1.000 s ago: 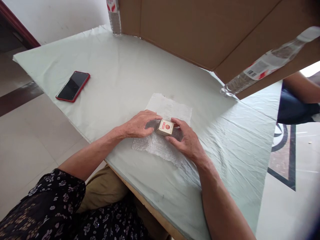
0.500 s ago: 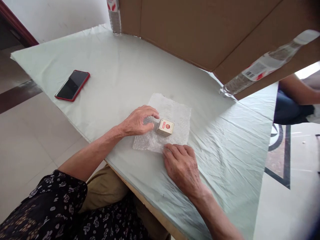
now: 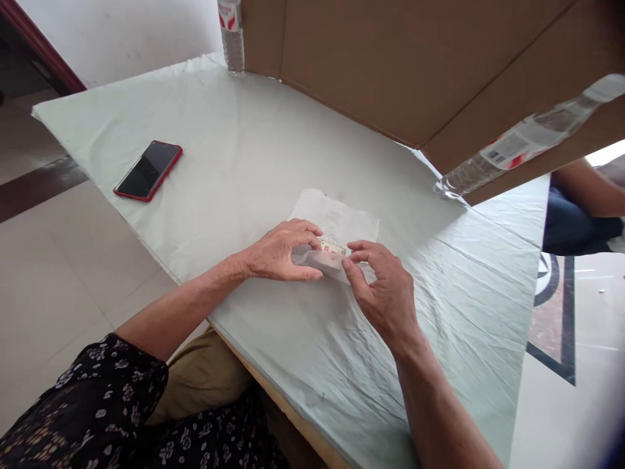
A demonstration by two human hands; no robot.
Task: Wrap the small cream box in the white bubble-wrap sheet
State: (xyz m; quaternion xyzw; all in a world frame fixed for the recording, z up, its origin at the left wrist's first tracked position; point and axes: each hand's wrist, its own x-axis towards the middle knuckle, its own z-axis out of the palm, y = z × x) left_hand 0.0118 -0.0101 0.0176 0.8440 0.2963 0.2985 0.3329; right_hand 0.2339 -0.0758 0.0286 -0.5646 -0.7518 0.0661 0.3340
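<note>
A small cream box with red print (image 3: pixel 334 247) sits on a sheet of bubble wrap (image 3: pixel 336 218), whose near edge is folded up over the front of the box and hides most of it. At the box's left end, my left hand (image 3: pixel 288 251) curls its fingers and thumb around the box and the raised wrap. My right hand (image 3: pixel 383 280) pinches the folded wrap between thumb and fingers at the right end. Both hands are close to the pale green cloth.
A phone in a red case (image 3: pixel 149 170) lies at the left on the cloth-covered table (image 3: pixel 244 143). A large cardboard panel (image 3: pixel 351 58) stands behind, with a plastic bottle (image 3: pixel 517 146) at its right and another bottle (image 3: pixel 233 39) at its left. Another person's arm (image 3: pixel 586 185) shows at far right.
The near edge of the bubble wrap has been lifted and folded over the box. My right hand has risen to pinch it, and my left hand has closed in on the box's left end.
</note>
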